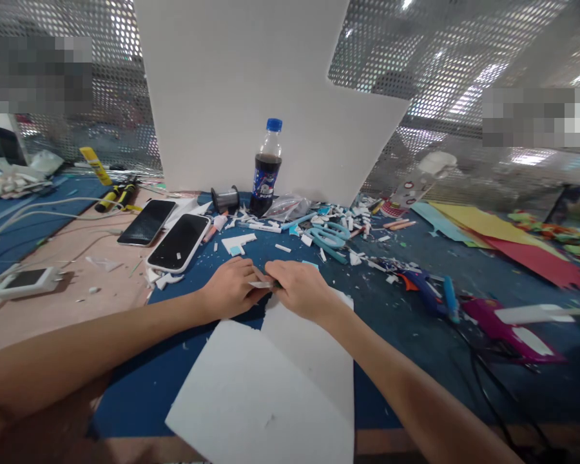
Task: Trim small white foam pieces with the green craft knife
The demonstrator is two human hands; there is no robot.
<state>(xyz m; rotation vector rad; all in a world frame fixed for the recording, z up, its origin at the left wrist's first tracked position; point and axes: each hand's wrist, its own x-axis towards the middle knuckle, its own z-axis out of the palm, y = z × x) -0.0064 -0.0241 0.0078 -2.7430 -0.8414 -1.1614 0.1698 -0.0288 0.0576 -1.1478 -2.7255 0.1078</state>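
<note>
Over the blue mat, my left hand and my right hand come close together with fingers bent. A small, thin white piece with a pointed end sticks out from the fingers of my left hand. My right hand is closed around something with a dark bit showing at its fingertips; its kind is hidden. Below the hands lie two white foam sheets, one overlapping the other. My right wrist is above the upper sheet's edge.
A Pepsi bottle stands before a tall white board. Blue scissors lie among white scraps. Two phones are at left. At right are a glue gun, a magenta tool, cables and coloured sheets.
</note>
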